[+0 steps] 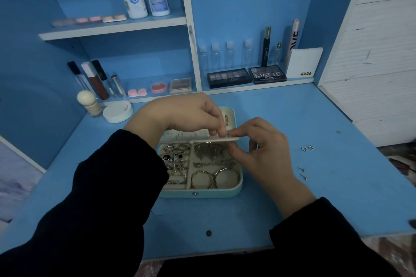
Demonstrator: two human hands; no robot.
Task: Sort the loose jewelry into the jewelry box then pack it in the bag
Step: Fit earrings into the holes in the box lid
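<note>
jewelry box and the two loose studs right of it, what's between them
Head view: only the right hand, over the blue desk, between jewelry box and studs.

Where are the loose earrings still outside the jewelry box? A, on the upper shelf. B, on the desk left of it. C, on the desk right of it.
C: the loose earrings lie on the blue desk to the right of the open jewelry box, past the right hand.
</note>
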